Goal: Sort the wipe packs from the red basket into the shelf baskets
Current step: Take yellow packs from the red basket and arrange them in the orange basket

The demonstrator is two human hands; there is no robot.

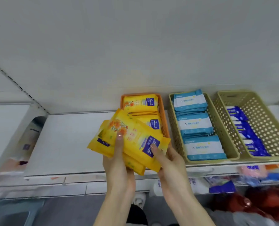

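I see a stack of yellow wipe packs [132, 141] held over the shelf's [70, 141] near edge, just before the orange basket [164, 118], which holds more of them. The left hand [117, 168] and right hand [169, 167] both grip the stack, thumbs on top. To the right, beige baskets [173, 128] hold light blue packs [194, 124] and dark blue packs [249, 136]. The blurred red shape at the near right is possibly the red basket [265, 204].

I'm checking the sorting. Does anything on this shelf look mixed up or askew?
Nothing looks mis-sorted: the orange basket holds only yellow packs, the middle basket light blue packs, the right basket dark blue packs. Only the yellow stack gripped by the left hand and right hand is fanned unevenly.
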